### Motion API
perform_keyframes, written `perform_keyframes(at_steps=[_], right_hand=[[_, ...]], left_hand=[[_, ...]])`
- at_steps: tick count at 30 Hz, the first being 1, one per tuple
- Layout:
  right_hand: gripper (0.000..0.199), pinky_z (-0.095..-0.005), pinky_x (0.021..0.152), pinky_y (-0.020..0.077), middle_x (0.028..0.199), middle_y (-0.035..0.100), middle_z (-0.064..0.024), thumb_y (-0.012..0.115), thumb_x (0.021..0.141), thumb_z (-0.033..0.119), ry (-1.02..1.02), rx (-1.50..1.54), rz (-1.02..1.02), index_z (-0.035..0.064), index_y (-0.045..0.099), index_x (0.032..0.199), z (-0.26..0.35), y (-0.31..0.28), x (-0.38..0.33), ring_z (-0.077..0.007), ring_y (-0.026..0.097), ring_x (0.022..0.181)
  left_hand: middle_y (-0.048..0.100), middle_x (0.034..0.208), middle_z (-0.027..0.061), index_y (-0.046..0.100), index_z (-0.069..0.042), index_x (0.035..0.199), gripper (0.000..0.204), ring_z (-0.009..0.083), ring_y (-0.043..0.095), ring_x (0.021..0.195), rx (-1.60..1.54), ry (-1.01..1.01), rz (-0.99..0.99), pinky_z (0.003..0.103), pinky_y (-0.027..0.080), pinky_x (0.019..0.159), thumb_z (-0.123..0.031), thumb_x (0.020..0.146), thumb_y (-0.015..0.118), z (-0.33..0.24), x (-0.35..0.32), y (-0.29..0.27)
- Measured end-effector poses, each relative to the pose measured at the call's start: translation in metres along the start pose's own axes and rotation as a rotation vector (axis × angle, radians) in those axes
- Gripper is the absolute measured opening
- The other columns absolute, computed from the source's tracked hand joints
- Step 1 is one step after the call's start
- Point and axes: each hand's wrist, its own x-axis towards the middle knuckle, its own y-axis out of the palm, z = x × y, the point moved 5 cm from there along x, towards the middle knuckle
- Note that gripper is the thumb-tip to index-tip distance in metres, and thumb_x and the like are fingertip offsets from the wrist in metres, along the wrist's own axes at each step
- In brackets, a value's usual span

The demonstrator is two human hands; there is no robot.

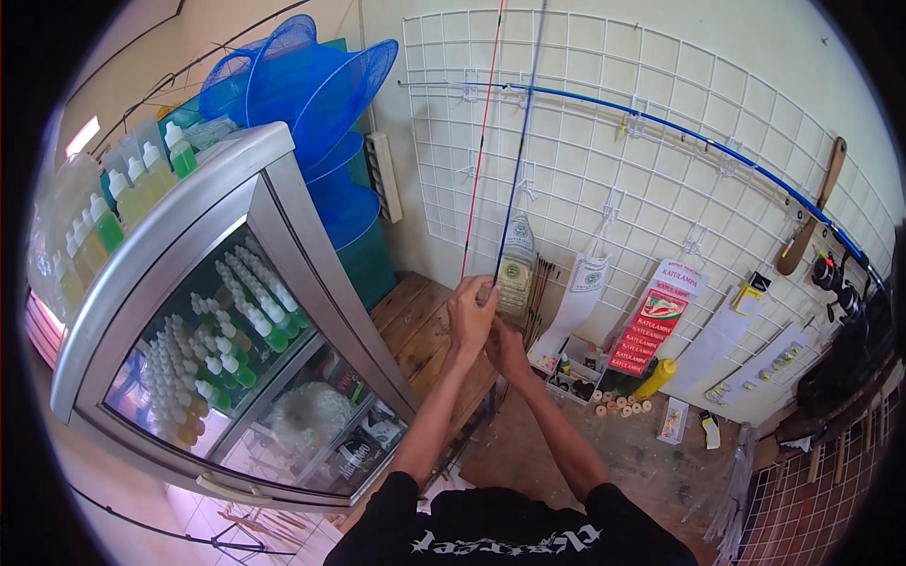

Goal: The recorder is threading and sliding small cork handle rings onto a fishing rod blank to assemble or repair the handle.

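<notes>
A thin dark blue fishing rod (520, 141) rises nearly upright in front of the white wire grid (661, 141) on the wall. My left hand (470, 309) is closed around the rod's lower part. My right hand (507, 347) sits just below and behind it, fingers curled at the rod's bottom end; its hold is partly hidden by the left hand. Beside the blue rod, a thin red rod (481, 141) stands upright. Both my forearms reach up from the lower edge in black sleeves.
A glass-fronted cooler (222, 311) full of small green and yellow bottles stands at the left, blue mesh nets (311, 94) behind it. Packets and a long blue rod (717, 146) hang on the grid. A wooden counter (415, 325) holds small tackle, reels (835, 278) at the right.
</notes>
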Motion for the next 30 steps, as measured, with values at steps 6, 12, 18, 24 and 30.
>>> perform_keyframes(at_steps=[6,12,18,24,30], right_hand=[[0.031,-0.0458,0.070,0.0500,0.089,0.062,-0.0277,0.061,0.080,0.003,0.059,-0.091,0.079,0.0005,0.051,0.110,-0.010,0.022,0.018,-0.0441,0.060,0.090],[0.031,-0.0457,0.071,0.0501,0.090,0.062,-0.0272,0.062,0.079,0.002,0.039,-0.077,0.042,0.0030,0.052,0.108,-0.034,0.032,0.024,-0.0436,0.060,0.094],[0.031,-0.0439,0.070,0.0508,0.089,0.063,-0.0253,0.061,0.079,0.001,0.103,-0.057,0.067,0.0016,0.052,0.108,-0.038,0.037,0.027,-0.0429,0.063,0.089],[0.026,-0.0511,0.069,0.0476,0.088,0.062,-0.0277,0.060,0.081,0.001,0.119,-0.043,0.046,-0.0002,0.052,0.106,-0.038,0.043,0.034,-0.0466,0.059,0.090],[0.023,-0.0498,0.069,0.0481,0.086,0.062,-0.0283,0.059,0.082,0.001,0.174,0.000,0.071,-0.0010,0.053,0.104,-0.032,0.047,0.040,-0.0453,0.060,0.089]], left_hand=[[0.065,0.085,0.0122,0.066,-0.001,0.093,0.015,0.0239,0.063,0.068,0.045,-0.036,-0.039,0.033,0.048,0.060,-0.008,0.080,0.070,0.050,0.014,-0.003],[0.065,0.085,0.0140,0.065,-0.001,0.093,0.015,0.0268,0.060,0.066,0.031,-0.104,-0.020,0.036,0.047,0.061,-0.010,0.081,0.068,0.067,0.016,0.007],[0.065,0.084,0.0137,0.065,-0.001,0.094,0.016,0.0235,0.058,0.062,0.018,-0.083,0.001,0.034,0.046,0.058,-0.010,0.081,0.068,0.066,0.024,0.007],[0.065,0.084,0.0125,0.064,0.000,0.095,0.017,0.0202,0.060,0.063,0.021,-0.042,-0.009,0.031,0.049,0.057,-0.008,0.081,0.069,0.074,0.029,0.007],[0.064,0.082,0.0114,0.063,0.001,0.095,0.018,0.0179,0.061,0.064,0.054,-0.022,-0.018,0.029,0.049,0.056,-0.007,0.081,0.070,0.075,0.032,0.000]])
